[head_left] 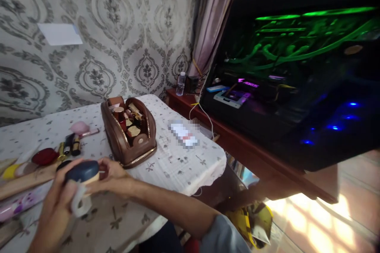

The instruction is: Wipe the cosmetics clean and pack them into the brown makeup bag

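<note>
My left hand [57,201] is wrapped around a round container [82,171] with a dark blue top and a cream rim, above the near left part of the table. The fingers of my right hand [114,180] are closed at the container's right side and lower edge. A crumpled white piece [80,201], perhaps tissue or cloth, hangs below it by my left thumb. Behind my hands stands an unzipped brown makeup bag [130,158], filled with several cosmetics [133,131]. Left of the bag lie a pink makeup sponge [79,127], a dark red item [44,156] and several small tubes [76,145].
A patterned white cloth [172,174] covers the table. A pixelated flat item [184,134] lies right of the bag. On the brown desk [267,168] stand a lit computer case [285,118] and a clear bottle [180,84]. A white cable [209,118] hangs nearby.
</note>
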`<state>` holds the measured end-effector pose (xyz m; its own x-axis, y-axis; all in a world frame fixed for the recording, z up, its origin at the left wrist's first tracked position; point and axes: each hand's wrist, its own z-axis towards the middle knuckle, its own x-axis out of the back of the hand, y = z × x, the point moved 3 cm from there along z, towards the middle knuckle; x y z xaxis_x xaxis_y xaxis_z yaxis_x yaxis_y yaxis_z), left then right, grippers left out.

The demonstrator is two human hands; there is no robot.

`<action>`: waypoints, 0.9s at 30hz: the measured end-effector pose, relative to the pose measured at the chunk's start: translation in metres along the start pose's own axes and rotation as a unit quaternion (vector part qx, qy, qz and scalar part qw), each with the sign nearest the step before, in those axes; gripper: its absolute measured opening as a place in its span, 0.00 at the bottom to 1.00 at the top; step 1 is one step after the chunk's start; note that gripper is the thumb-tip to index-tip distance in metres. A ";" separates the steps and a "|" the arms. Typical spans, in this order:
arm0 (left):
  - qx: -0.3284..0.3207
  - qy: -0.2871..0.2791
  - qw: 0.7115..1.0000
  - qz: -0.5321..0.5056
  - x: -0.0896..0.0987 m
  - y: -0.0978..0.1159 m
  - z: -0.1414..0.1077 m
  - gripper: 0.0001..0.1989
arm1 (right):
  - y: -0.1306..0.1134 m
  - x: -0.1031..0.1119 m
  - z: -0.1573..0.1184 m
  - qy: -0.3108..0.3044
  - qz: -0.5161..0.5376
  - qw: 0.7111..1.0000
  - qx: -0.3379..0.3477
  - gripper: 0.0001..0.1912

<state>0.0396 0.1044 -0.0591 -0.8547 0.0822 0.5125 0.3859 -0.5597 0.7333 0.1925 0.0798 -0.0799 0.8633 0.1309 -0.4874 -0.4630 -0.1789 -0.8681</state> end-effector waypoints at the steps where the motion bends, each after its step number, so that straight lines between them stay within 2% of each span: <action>1: 0.018 0.036 0.999 0.002 -0.002 0.010 -0.003 0.24 | -0.001 0.001 0.000 0.009 0.014 1.000 0.005 0.43; 4: 0.021 0.069 0.997 0.007 -0.008 0.035 -0.003 0.21 | -0.003 -0.001 -0.001 -0.013 0.060 0.998 0.014 0.36; 8: -0.035 0.068 0.997 0.031 -0.004 0.045 0.008 0.20 | -0.004 -0.006 -0.002 -0.082 0.138 0.987 0.004 0.33; 11: -0.051 0.067 0.995 0.046 0.003 0.047 0.013 0.18 | -0.005 -0.008 -0.003 -0.112 0.133 0.985 0.004 0.29; 15: -0.043 0.090 0.994 0.040 0.014 0.052 0.018 0.20 | 0.001 -0.010 -0.005 -0.137 0.090 0.986 -0.025 0.25; 18: 0.000 0.090 0.996 0.007 0.020 0.046 0.023 0.24 | 0.009 -0.011 -0.007 -0.145 0.051 0.987 -0.042 0.26; 22: 0.117 0.042 0.985 -0.120 0.016 0.029 0.028 0.25 | 0.014 -0.015 -0.010 -0.173 0.017 0.983 -0.051 0.29; 24: 0.176 0.040 0.958 -0.223 0.009 0.021 0.028 0.20 | 0.013 -0.016 -0.010 -0.174 0.038 0.983 -0.039 0.30; 27: 0.223 0.101 0.906 -0.345 -0.002 0.014 0.021 0.18 | 0.010 -0.014 -0.008 -0.159 0.093 0.983 -0.022 0.30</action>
<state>0.0542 0.1140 -0.0404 -0.9746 0.1078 -0.1961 -0.2014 -0.0406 0.9787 0.1775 0.0689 -0.0815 0.6548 0.3882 -0.6485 -0.5918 -0.2704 -0.7594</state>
